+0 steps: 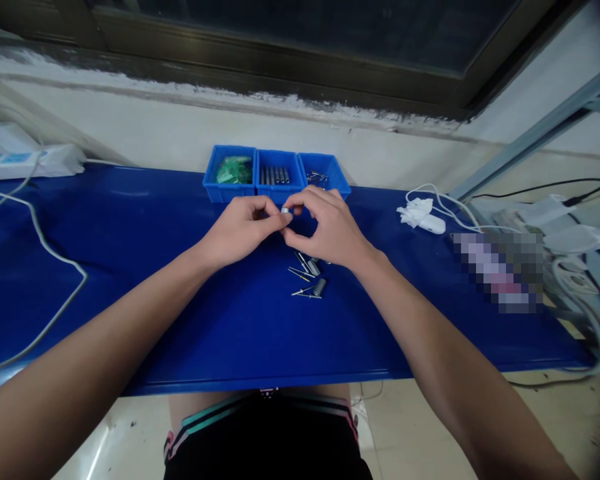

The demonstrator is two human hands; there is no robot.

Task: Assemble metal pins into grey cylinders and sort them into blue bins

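head view: small pale piece (285, 210) sits between the fingertips, above the surface (220, 327), just in front of the blue bins (227, 193). left hand (240, 230) pinches it, thumb against fingers. right hand (330, 223) has its fingers curled in at the piece; can't tell if they really grip or only steady it. mostly hidden, so shape unclear. my read: light, stiff, smooth, could slip or roll if pinched off-centre. not fragile by look. best hold is thumb and index on opposite sides, ends left free. grey cylinders (319, 287) and thin metal pins (301, 273) lie nearer the body.
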